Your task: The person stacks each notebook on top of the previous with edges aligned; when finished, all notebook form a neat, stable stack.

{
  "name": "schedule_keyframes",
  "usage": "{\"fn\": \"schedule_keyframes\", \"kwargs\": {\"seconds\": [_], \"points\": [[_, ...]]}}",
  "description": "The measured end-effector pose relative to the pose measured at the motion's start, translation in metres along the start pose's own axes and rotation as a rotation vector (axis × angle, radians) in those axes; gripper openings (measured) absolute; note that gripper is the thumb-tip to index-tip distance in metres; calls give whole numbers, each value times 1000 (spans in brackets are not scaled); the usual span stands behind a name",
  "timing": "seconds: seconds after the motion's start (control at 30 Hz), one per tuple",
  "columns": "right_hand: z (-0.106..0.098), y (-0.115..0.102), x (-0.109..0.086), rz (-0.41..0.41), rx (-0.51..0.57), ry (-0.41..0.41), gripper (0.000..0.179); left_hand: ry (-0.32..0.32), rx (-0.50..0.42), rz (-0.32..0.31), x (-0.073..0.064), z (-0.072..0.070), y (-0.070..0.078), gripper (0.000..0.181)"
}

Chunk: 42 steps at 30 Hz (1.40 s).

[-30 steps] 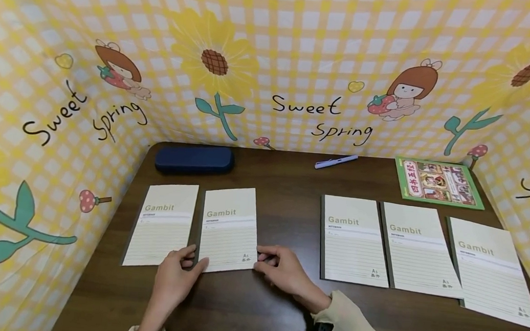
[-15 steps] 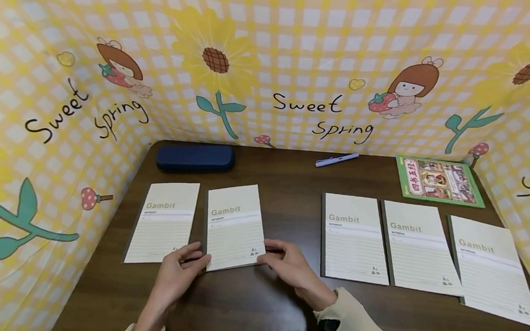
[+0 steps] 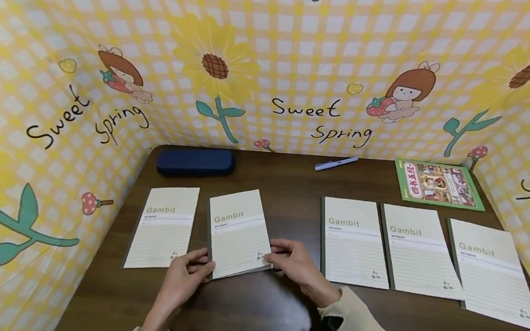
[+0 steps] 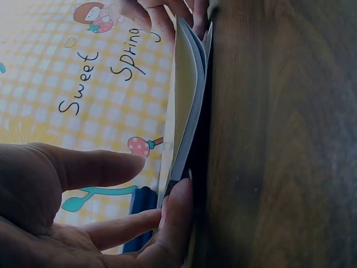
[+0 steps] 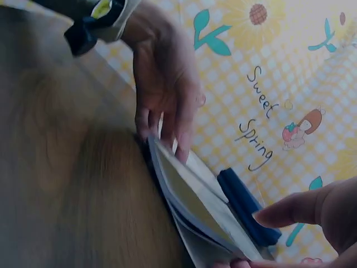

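A cream "Gambit" notebook (image 3: 238, 235) with a dark spine lies between the hands in the head view, turned slightly anticlockwise. My left hand (image 3: 184, 278) holds its lower left corner by the spine, thumb on the cover side. Its lower right corner is held by my right hand (image 3: 299, 268), thumb over the cover and fingers at the edge. Both wrist views show the pages bowed and parted along the lower edge. Left of it is another notebook (image 3: 162, 230). Three more notebooks lie to the right: one notebook (image 3: 355, 243), a middle notebook (image 3: 418, 253) and an outer notebook (image 3: 495, 274).
A dark blue case (image 3: 196, 161) sits at the back left of the brown table (image 3: 254, 318). Farther right are a lavender pen (image 3: 336, 163) and a green-bordered book (image 3: 439, 184). Yellow checked cloth (image 3: 273, 48) walls in the back and sides.
The held notebook has shifted a little right and turned anticlockwise, and its pages have parted at the lower edge. Both hands have moved slightly right with it.
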State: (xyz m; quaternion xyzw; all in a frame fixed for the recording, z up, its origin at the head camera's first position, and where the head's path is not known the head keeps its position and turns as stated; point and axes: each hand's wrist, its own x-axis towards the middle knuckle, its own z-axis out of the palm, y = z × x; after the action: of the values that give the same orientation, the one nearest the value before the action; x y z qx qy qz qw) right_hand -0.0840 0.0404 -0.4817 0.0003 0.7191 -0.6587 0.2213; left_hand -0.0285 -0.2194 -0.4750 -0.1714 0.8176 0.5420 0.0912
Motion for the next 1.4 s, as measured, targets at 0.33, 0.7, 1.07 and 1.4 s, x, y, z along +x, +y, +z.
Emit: {"fn": "schedule_keyframes", "kwargs": {"seconds": [0.33,0.7,1.07,1.4], "points": [[0,3,-2,-77,-181,1,45,-30,-138,-9,0,-5,-3,52],[-7,-1,1,-74,-45,-39,44,-55,-253,-18,-1,-5,3,53],[-15,7,8,-29,62,-74,53,-64,-178,7,-3,-3,2,58],[-25,7,5,-89,3,-68,51,-67,-125,57,-3,5,5,63]]}}
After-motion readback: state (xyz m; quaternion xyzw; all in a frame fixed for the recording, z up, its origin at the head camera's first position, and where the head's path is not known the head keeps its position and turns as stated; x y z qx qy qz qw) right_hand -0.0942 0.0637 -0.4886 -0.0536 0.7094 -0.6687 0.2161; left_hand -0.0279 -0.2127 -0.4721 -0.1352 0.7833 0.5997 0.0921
